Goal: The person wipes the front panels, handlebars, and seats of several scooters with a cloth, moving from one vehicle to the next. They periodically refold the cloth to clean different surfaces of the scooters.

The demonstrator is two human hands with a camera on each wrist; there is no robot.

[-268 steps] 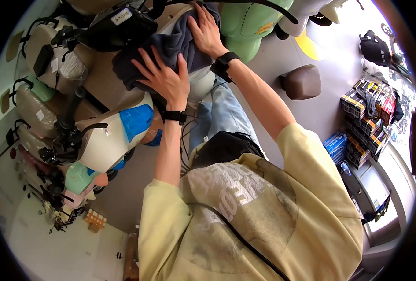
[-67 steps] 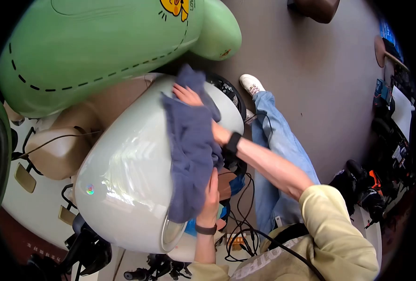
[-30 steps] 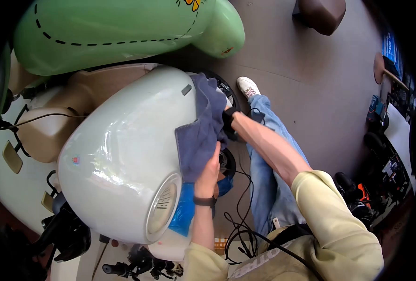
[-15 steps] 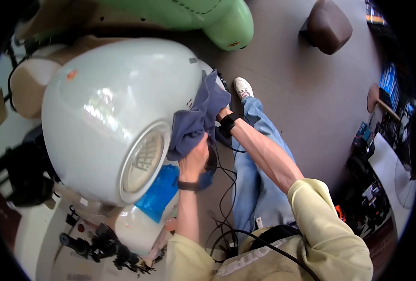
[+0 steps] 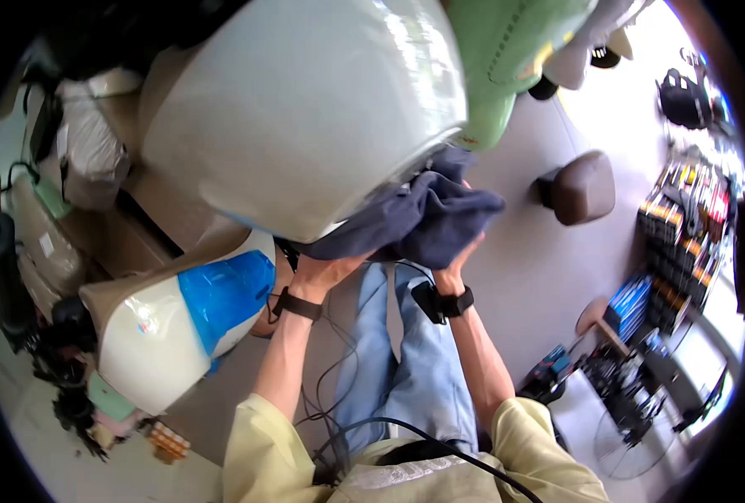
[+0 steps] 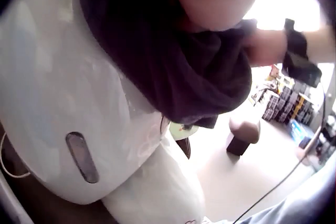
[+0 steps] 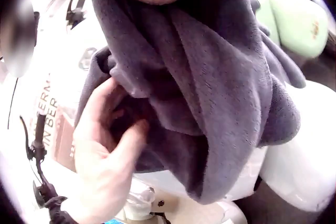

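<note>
A dark grey-purple cloth (image 5: 427,220) is bunched against the lower end of a glossy white scooter body (image 5: 305,109). My left hand (image 5: 329,272) grips its left part; in the right wrist view that left hand (image 7: 105,145) has thumb and fingers curled into the folds. On the other side, my right hand (image 5: 456,267) holds the cloth from below, its fingers mostly hidden by the fabric. In the left wrist view the cloth (image 6: 178,61) overlaps the white shell, above a small oblong reflector (image 6: 82,157).
A second cream scooter with blue film (image 5: 225,295) stands at the left, a green scooter (image 5: 494,67) beyond the white one. A brown box-like piece (image 5: 586,186) is on the floor at the right, with stacked boxes (image 5: 682,218) farther off. Black cables (image 5: 339,402) hang by my legs.
Earlier both hands lay spread on the cloth, then moved it over the white body's side. Now they hold it gathered at the lower end. The head view has turned.
</note>
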